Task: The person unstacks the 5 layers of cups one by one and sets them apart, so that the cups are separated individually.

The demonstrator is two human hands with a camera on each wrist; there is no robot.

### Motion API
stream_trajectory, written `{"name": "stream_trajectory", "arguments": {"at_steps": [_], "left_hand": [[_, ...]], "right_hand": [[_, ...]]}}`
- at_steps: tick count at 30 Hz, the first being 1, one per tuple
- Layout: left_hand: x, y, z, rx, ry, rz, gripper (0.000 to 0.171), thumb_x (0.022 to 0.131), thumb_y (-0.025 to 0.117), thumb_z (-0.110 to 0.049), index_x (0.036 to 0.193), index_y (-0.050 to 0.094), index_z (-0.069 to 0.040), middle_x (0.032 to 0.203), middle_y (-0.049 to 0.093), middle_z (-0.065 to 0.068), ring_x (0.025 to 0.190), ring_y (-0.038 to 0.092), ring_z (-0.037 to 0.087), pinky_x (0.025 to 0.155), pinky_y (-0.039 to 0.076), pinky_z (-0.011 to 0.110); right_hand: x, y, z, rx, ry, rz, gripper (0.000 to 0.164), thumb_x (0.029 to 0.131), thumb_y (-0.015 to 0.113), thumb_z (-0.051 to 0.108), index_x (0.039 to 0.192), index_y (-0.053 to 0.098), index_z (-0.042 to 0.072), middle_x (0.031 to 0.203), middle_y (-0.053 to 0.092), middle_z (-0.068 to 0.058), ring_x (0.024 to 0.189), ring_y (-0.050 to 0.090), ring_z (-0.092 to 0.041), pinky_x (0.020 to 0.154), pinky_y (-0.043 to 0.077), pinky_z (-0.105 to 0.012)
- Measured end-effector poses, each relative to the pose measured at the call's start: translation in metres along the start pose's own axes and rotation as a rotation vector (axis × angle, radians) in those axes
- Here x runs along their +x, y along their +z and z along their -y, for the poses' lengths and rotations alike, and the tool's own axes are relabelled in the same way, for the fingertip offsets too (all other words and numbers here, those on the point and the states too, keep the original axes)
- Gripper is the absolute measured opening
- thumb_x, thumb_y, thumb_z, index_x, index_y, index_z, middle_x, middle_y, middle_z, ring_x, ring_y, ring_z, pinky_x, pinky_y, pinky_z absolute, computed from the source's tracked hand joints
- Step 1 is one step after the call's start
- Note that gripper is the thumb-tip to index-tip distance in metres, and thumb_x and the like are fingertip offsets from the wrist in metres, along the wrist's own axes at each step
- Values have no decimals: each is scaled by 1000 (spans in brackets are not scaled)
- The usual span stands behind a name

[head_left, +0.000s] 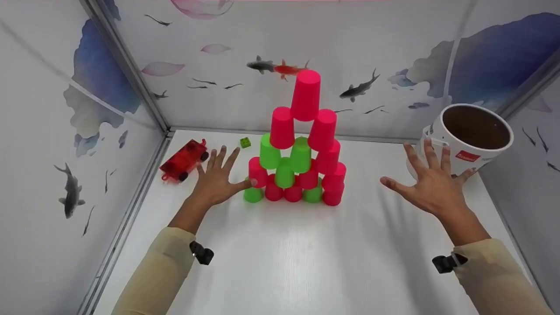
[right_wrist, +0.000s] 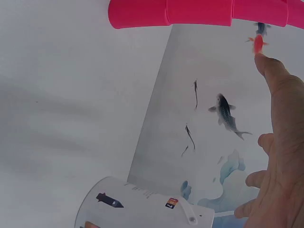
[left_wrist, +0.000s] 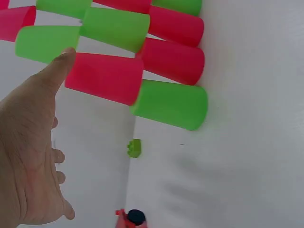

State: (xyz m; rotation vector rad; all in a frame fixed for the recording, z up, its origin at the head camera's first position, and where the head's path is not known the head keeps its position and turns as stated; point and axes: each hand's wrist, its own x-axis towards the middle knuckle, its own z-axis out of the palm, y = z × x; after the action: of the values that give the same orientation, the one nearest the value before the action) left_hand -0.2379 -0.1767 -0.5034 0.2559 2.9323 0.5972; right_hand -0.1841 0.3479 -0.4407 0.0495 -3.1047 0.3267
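A pyramid of upside-down red and green cups stands in the middle of the table, topped by one red cup (head_left: 306,96). Green cups, such as this one (head_left: 285,173), sit among the red ones in the lower rows. To the left of the stack my left hand (head_left: 217,181) is held with fingers spread, its thumb overlapping a red cup (left_wrist: 105,78) in the head view. My right hand (head_left: 433,186) is spread too, well to the right of the cups and in front of a white bucket (head_left: 459,153). Neither hand holds anything.
A red toy vehicle (head_left: 184,160) lies at the back left, with a small green toy brick (head_left: 245,142) between it and the stack. White panels printed with fish (head_left: 359,89) enclose the table (head_left: 280,262) at the back and sides.
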Motion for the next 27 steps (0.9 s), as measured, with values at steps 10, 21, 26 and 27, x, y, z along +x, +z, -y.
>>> {"name": "stream_trajectory", "arguments": {"at_steps": [10, 21, 26, 27], "left_hand": [[19, 52, 15, -364, -49, 138, 110, 92, 88, -46, 177, 21, -29, 184, 26, 10, 172, 21, 37, 133, 33, 66], [24, 83, 27, -465, -81, 87, 98, 93, 91, -34, 173, 34, -25, 174, 48, 9, 166, 39, 34, 133, 37, 58], [26, 91, 27, -534, -58, 63, 92, 94, 91, -27, 170, 39, -26, 169, 52, 5, 162, 44, 30, 132, 41, 53], [26, 92, 27, -544, -49, 58, 91, 94, 91, -26, 169, 40, -26, 169, 53, 5, 162, 45, 30, 131, 42, 53]], "right_hand": [[23, -27, 40, 123, -68, -134, 101, 101, 60, 74, 178, 18, 24, 183, 21, -24, 165, 22, -57, 116, 6, -97], [48, -61, 116, 343, -315, -401, 69, 108, 70, 38, 166, 47, 11, 163, 56, -20, 150, 56, -43, 121, 48, -67], [61, -68, 154, 411, -414, -396, 72, 106, 73, 37, 166, 46, 7, 163, 58, -17, 151, 58, -37, 120, 52, -60], [63, -70, 160, 424, -423, -392, 73, 106, 74, 38, 166, 46, 6, 163, 59, -17, 150, 59, -36, 120, 53, -59]]}}
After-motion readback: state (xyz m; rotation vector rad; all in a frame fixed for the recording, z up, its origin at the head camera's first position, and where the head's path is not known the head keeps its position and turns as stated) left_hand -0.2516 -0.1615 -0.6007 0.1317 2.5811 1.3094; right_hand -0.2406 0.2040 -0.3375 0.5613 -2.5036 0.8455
